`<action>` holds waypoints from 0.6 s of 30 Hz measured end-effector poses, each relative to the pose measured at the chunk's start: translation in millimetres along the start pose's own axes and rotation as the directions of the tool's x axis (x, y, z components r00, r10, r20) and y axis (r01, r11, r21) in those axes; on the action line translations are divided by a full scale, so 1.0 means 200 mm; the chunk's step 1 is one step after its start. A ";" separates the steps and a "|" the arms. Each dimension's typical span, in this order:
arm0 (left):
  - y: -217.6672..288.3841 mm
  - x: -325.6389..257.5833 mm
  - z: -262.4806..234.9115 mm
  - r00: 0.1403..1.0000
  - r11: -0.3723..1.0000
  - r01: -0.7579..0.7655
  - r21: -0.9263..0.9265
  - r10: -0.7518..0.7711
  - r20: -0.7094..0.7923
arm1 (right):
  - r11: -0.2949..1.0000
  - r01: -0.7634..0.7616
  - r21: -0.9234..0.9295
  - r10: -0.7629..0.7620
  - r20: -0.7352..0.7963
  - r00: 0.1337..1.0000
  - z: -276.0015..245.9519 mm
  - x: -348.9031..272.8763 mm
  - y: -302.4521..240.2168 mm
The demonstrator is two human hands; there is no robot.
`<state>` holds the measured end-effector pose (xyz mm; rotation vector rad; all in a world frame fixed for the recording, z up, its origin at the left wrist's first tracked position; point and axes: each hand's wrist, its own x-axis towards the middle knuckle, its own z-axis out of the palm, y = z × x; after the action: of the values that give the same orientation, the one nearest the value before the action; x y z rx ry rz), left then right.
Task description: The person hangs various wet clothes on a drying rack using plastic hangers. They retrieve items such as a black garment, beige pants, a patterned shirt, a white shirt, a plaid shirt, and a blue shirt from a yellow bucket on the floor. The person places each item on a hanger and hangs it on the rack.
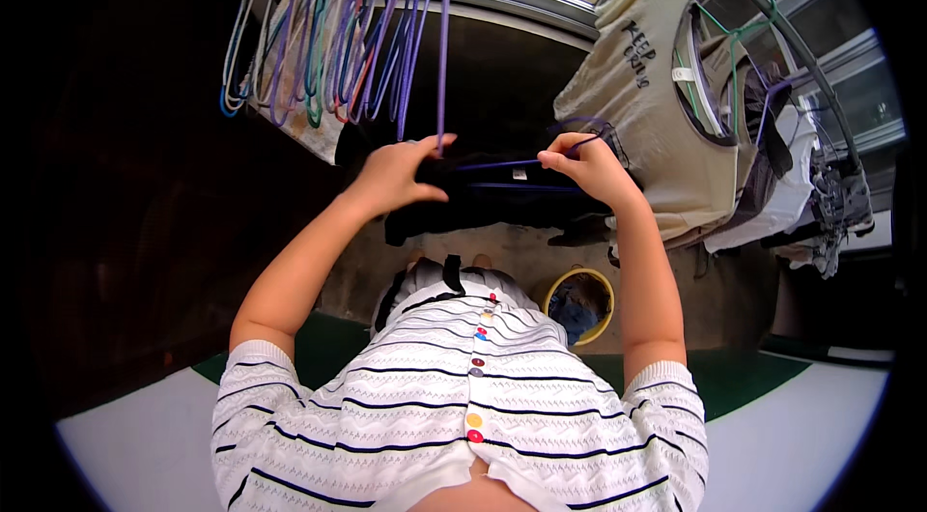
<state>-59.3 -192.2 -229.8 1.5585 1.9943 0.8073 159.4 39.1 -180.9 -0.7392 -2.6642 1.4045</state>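
Note:
A purple hanger (502,164) lies inside the neck of a black garment (463,222), whose small white label (519,175) shows between my hands. My right hand (591,169) is closed, thumb against fingers, on the right end of the hanger near its hook. At the garment's left shoulder is my left hand (398,176), thumb and fingers spread apart; it may touch the cloth, but I cannot tell. Much of the garment's outline merges into the dark background.
Several bare hangers (333,39) in purple, green, blue and white hang at upper left. At right, a beige sleeveless shirt (647,106) and other clothes hang from a curved metal rail (801,39). A yellow-rimmed bucket (608,304) holding dark cloth stands on the floor by my right side.

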 end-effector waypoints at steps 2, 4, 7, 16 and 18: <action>-0.22 0.03 0.06 0.995 0.995 0.095 0.008 -0.095 0.026 | 0.986 0.037 0.162 -0.052 0.089 0.995 0.02 0.02 0.14; -0.35 0.04 0.06 0.993 0.983 0.119 -0.140 -0.116 0.029 | 0.957 -0.128 0.260 0.065 0.238 0.969 0.08 -0.01 0.15; -0.56 0.07 0.12 0.999 0.974 -0.001 -0.224 -0.008 -0.042 | 0.824 -0.337 0.457 0.177 0.357 0.917 0.22 -0.08 0.17; -0.59 0.31 0.53 0.753 0.828 -0.015 -0.561 -0.360 -0.551 | 0.584 -0.331 0.741 0.290 0.190 0.938 -0.09 -0.06 -0.11; -0.47 0.30 0.57 0.911 0.821 0.023 -0.571 -0.253 -0.327 | 0.606 -0.237 0.759 0.195 0.146 0.970 -0.20 -0.04 -0.22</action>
<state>-60.2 -133.6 -378.6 0.9439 1.8472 1.5703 159.8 45.0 -120.6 -0.9087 -1.6739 2.3854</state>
